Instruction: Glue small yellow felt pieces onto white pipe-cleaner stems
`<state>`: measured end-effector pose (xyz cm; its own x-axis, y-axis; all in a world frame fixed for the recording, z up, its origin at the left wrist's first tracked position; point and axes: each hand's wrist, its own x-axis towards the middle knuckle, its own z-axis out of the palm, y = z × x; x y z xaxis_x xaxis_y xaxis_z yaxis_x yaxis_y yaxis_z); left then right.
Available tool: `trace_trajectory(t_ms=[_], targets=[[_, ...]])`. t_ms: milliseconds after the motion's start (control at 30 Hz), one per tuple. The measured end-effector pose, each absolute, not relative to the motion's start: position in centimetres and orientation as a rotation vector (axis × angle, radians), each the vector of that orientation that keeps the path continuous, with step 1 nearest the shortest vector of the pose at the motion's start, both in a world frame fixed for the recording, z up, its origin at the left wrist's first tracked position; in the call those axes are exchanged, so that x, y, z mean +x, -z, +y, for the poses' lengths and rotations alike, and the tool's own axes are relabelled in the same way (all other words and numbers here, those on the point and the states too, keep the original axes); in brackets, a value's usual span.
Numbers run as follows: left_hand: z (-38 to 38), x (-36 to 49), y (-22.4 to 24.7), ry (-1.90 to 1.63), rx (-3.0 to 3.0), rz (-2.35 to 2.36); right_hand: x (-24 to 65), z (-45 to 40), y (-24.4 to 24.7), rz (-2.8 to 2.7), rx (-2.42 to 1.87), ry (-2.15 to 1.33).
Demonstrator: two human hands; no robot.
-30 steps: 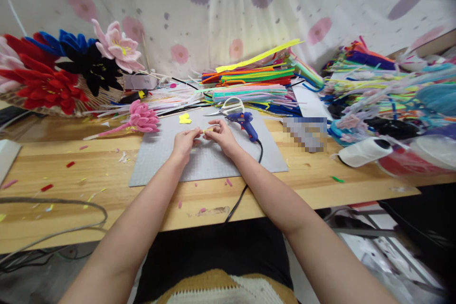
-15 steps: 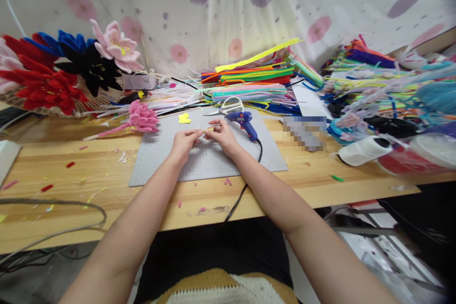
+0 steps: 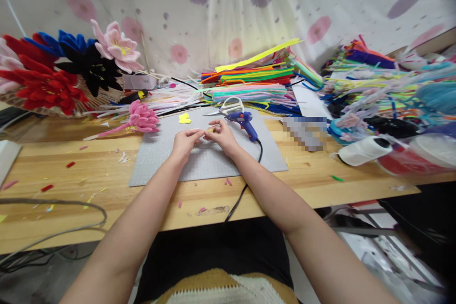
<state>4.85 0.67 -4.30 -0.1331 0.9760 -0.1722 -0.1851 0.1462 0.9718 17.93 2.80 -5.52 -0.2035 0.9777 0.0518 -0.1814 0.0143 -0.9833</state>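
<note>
Over the grey cutting mat (image 3: 156,161), my left hand (image 3: 185,144) and my right hand (image 3: 223,138) meet fingertip to fingertip. Both are closed in a pinch on a small thin yellow piece (image 3: 213,128), mostly hidden by the fingers; it looks like a bit of pipe cleaner. Just beyond my right hand lie a blue hot glue gun (image 3: 245,124) and white-handled scissors (image 3: 231,104). Some yellow scraps (image 3: 184,118) rest on the mat beyond my left hand. To the left, a pink fuzzy flower (image 3: 142,118) lies with its stem pointing left.
Bundles of coloured pipe cleaners (image 3: 252,76) line the back. Finished fuzzy flowers (image 3: 50,85) fill the back left. A white spool (image 3: 365,150) lies at right. The glue gun's black cord (image 3: 238,199) runs over the table's front edge. Small scraps dot the wooden table (image 3: 117,175).
My fingertips have shifted slightly on the yellow piece, and less of it shows between them. The arms and the things on the table stay in place.
</note>
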Motion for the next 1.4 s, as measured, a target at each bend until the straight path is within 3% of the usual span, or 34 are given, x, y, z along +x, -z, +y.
trace_trajectory(t_ms=[1400], targets=[[0.99, 4.62, 4.78, -1.293, 0.879, 1.228, 17.89, 2.33, 5.17, -1.267, -0.901, -1.492]])
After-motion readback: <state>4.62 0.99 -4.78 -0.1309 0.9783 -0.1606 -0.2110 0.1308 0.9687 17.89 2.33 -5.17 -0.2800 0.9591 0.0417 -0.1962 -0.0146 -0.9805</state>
